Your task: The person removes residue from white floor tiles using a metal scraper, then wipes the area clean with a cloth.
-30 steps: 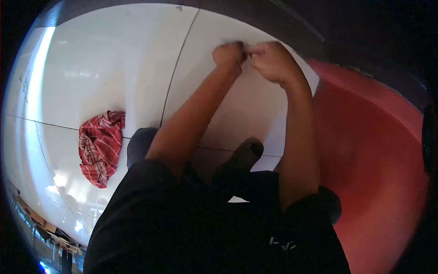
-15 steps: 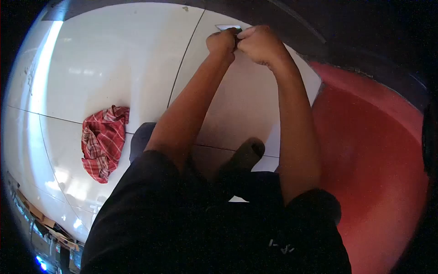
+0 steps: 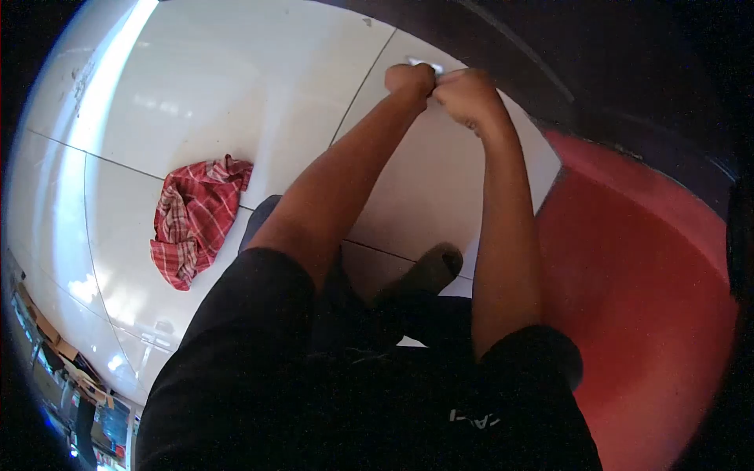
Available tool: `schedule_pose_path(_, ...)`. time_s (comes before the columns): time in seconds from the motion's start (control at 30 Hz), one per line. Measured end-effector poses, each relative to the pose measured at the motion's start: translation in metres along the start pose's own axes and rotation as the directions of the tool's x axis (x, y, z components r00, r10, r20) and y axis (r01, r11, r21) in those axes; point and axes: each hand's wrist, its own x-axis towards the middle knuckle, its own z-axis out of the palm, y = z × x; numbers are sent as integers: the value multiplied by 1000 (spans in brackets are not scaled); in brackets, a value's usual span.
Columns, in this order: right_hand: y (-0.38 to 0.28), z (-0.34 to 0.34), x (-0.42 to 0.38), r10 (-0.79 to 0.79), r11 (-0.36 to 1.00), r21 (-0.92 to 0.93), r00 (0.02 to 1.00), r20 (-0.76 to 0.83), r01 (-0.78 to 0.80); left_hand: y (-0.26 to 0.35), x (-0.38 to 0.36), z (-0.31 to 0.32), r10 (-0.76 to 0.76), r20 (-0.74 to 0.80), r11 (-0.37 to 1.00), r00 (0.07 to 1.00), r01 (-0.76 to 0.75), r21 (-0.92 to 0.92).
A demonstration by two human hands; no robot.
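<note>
Both my arms reach far forward over the pale tiled floor, with the hands close together near its far edge. My left hand (image 3: 410, 80) is closed, its fingers curled away from me. Right beside it, my right hand (image 3: 470, 96) is closed too, thumb and finger pinched toward the left hand. A small, shiny, pale flat piece (image 3: 426, 65) shows just beyond the knuckles. I cannot tell what the fingers hold, as the hands cover most of it.
A crumpled red checked cloth (image 3: 200, 216) lies on the white tiles (image 3: 259, 86) at left. Red flooring (image 3: 628, 290) spreads to the right, beside a dark surface (image 3: 620, 71) along the far side. My foot (image 3: 440, 263) is below my arms. Assorted items (image 3: 86, 392) crowd the lower left.
The view has turned slightly, so the hands appear farther right and a little lower, and the cloth farther right and higher. The hands stay closed and together.
</note>
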Motion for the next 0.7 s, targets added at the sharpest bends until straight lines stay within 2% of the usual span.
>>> schedule_pose_path(0.03, -10, -12, 10, 70, 997, 35, 996, 60, -72, 13, 4, -17, 213, 130, 863, 968, -249, 440)
schedule_pose_path(0.07, -16, -28, 7, 180, 961, 176, 967, 181, -212, 21, -1, -22, 313, 369, 492, 875, -482, 725)
schedule_pose_path(0.1, -22, -43, 4, 285, 887, 278, 911, 298, -368, 15, 7, -12, 245, 379, 641, 892, -443, 627)
schedule_pose_path(0.17, -15, -39, -6, 191, 966, 136, 962, 197, -219, 9, 13, -1, 107, 392, 876, 914, -273, 398)
schedule_pose_path(0.2, -13, -33, -6, 120, 990, 59, 982, 146, -129, 1, 5, -5, 118, 361, 911, 925, -246, 331)
schedule_pose_path(0.23, -16, -29, -19, 172, 981, 57, 962, 212, -188, -10, -7, -1, 26, 220, 996, 975, -44, 74)
schedule_pose_path(0.27, -19, -25, -31, 223, 968, 48, 935, 277, -245, -18, -13, 5, -89, 124, 973, 988, 113, -201)
schedule_pose_path(0.3, -21, -21, -29, 198, 978, 24, 956, 215, -208, -23, -11, 14, -139, 88, 932, 986, 161, -325)
schedule_pose_path(0.33, -17, -14, -32, 183, 983, -8, 970, 160, -184, -36, -2, 24, -19, 146, 987, 989, 42, -154)
schedule_pose_path(0.37, -14, -16, -36, 155, 983, 68, 971, 181, -169, -50, 8, 35, 102, 201, 994, 974, -105, 4)
schedule_pose_path(0.4, -12, -27, -26, 113, 981, 136, 979, 171, -137, -36, 16, 34, 95, 222, 990, 970, -116, 80)
schedule_pose_path(0.43, -9, -27, -21, -30, 997, 71, 998, 53, 26, -24, 11, 27, 148, 253, 932, 956, -221, 289)
schedule_pose_path(0.47, -2, -29, -26, 49, 998, 36, 978, 201, -58, -12, 5, 21, 200, 283, 818, 938, -319, 478)
schedule_pose_path(0.5, -11, -36, -43, 124, 991, -6, 930, 346, -130, -19, -33, 9, 238, 365, 520, 900, -435, 735)
schedule_pose_path(0.53, -18, -31, -67, 51, 997, 29, 929, 366, -66, -29, -69, -3, 81, 342, 665, 936, -306, 681)
schedule_pose_path(0.57, -26, -23, -99, -16, 997, 73, 921, 389, -13, -45, -109, -18, 32, 311, 737, 950, -233, 634)
schedule_pose_path(0.6, -39, -16, -129, -26, 996, 86, 903, 430, -12, -89, -115, -5, 43, 121, 943, 992, -80, 324)
schedule_pose_path(0.63, -39, 0, -136, -69, 997, 54, 930, 360, 53, -133, -120, 8, 52, -74, 996, 996, -57, -75)
schedule_pose_path(0.67, -39, 17, -143, -112, 994, 12, 951, 288, 113, -114, -116, -17, -43, -13, 995, 999, 42, -92)
schedule_pose_path(0.7, -55, 12, -131, -48, 999, 22, 944, 327, 43, -97, -118, -37, -140, 65, 984, 988, 146, -100)
